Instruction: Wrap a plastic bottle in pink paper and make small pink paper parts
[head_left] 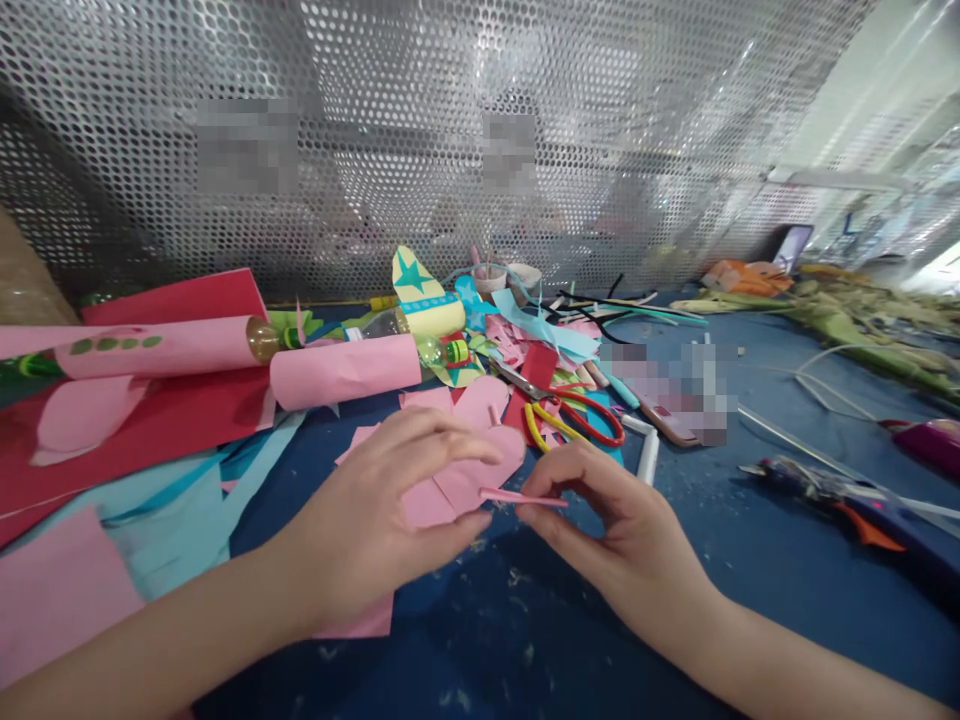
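My left hand (pixel 390 510) holds a pink paper cut-out (pixel 469 470) with rounded lobes, thumb under it and fingers curled over its top. My right hand (pixel 600 520) pinches the right end of a thin folded strip of pink paper (pixel 521 497) that sticks out from the cut-out's lower edge. Both hands hover just above the blue table (pixel 750 570). Scissors with red and yellow handles (pixel 570 415) lie just behind the hands.
Rolled pink paper tubes (pixel 345 370) over bottles lie at the left on red sheets (pixel 172 420). Pink and light blue scraps (pixel 172 530) cover the left. A phone (pixel 675 420) and a white stick (pixel 647 455) lie right of the scissors. A perforated metal screen (pixel 450 120) closes the back.
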